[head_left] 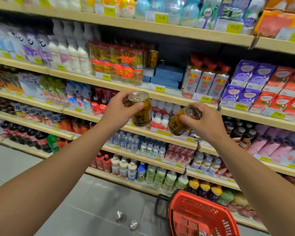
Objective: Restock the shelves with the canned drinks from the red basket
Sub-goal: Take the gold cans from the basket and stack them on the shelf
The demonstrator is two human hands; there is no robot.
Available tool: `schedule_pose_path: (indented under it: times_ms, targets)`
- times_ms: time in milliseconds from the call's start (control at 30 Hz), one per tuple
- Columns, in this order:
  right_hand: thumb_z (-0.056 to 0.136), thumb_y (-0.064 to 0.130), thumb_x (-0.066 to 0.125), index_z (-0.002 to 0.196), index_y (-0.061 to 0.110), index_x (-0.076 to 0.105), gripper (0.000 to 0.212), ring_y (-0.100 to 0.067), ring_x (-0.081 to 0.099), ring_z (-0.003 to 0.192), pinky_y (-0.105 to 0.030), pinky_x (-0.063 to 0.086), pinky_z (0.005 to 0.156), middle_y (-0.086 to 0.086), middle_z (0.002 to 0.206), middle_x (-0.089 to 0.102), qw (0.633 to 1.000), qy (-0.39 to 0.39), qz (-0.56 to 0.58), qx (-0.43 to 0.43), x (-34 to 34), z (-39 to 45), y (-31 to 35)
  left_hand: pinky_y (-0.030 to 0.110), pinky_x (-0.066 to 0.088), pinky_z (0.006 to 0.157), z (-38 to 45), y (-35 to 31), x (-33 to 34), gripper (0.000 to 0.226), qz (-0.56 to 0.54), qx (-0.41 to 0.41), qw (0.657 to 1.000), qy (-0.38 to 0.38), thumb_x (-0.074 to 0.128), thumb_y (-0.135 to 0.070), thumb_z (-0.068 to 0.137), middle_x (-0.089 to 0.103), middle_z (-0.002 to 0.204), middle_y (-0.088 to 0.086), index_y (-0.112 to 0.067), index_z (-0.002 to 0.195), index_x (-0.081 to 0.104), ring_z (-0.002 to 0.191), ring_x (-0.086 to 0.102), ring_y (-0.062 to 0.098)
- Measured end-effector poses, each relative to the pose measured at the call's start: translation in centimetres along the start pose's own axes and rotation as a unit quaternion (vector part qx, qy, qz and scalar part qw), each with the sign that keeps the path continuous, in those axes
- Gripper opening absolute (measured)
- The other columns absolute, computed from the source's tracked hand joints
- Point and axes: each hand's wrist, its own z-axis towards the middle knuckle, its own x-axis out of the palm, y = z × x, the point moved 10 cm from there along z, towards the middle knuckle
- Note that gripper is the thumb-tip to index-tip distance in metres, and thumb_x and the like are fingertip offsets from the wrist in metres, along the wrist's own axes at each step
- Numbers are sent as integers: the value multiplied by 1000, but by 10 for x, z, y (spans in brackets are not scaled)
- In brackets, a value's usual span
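A person's left hand [117, 109] grips a gold can [140, 109] upright while the right hand [203, 120] clasps a second can [181, 120], tilted left, both raised before stocked drink shelves [109, 82]. The red basket [203, 215] sits on the grey floor [85, 201] at near right, one can top showing inside; two more cans [126, 219] stand on the floor to its left.
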Motion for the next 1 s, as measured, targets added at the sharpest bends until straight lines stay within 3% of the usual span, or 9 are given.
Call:
schedule_pose_path:
  times_ms: [200,367,533,633,833,1000]
  targets:
    - [82,44,71,131,18,57,57,-6,51,97,-20,39,80,1,123,63,999,-20,-36,-1,7,56,35,45,53,94,63,9,-41,47,-27,-6,1000,-13,72,-28,86,62,124,0,-23,130,56,115,59,20]
    - [82,44,72,127,19,60,53,-7,53,97,-18,38,80,11,105,56,998,-53,-34,-3,8,112,41,37,52,92,113,12,-46,45,-38,9,999,-18,71,-26,87,62,123,-4,-21,129,56,115,58,15]
    - [79,44,73,125,20,61,53,-7,55,98,-21,41,83,5,114,65,997,-69,-19,0,20,173,27,45,51,98,162,19,-36,69,-25,16,1000,-5,74,-50,69,64,125,-3,-23,130,56,117,59,16]
    - [80,38,74,127,20,59,53,-5,53,99,-18,39,82,5,116,62,997,-71,-4,-1,27,205,20,47,53,95,189,25,-27,59,-25,18,1000,-2,75,-41,78,64,124,-3,-24,131,55,116,60,20]
    - [78,27,76,131,19,57,57,-7,52,102,-19,38,85,1,122,62,998,-61,19,-16,48,272,9,50,51,96,240,39,-14,60,-8,17,1000,-9,73,-44,77,63,126,-6,-26,131,55,119,58,18]
    - [77,29,76,128,17,60,55,-9,56,100,-21,43,84,6,109,62,999,-50,-8,-14,71,325,7,51,49,98,273,59,-8,65,-21,10,1000,2,73,-50,71,63,128,-6,-28,130,56,124,55,21]
